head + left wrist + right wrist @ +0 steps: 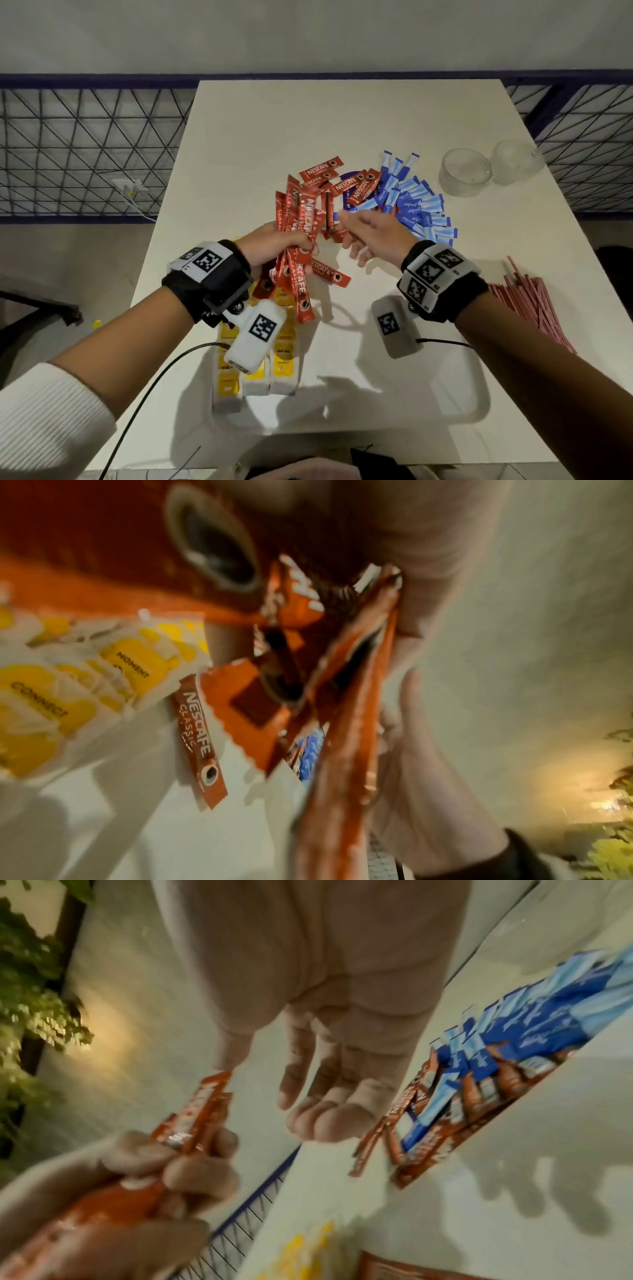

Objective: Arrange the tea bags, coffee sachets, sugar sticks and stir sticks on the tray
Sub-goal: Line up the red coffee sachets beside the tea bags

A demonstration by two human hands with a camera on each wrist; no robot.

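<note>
My left hand (274, 243) grips a fanned bundle of red Nescafe coffee sachets (301, 219) above the table's middle; in the right wrist view its fingers (164, 1172) curl round the bundle (202, 1112). The right hand (370, 233) hovers just right of the bundle, fingers loosely curled and empty (329, 1096). More coffee sachets (346, 183) lie loose behind, over a dark blue round thing (346, 200). Blue sugar sticks (416, 209) are heaped to their right. Yellow-and-white tea bags (284, 356) lie in rows under my left wrist. Red stir sticks (527, 301) lie at the right edge.
Two clear glass cups (466, 171) (517, 161) stand at the back right of the white table (308, 120). One sachet (330, 272) lies flat beneath the hands. A wire fence (85, 150) runs behind the table.
</note>
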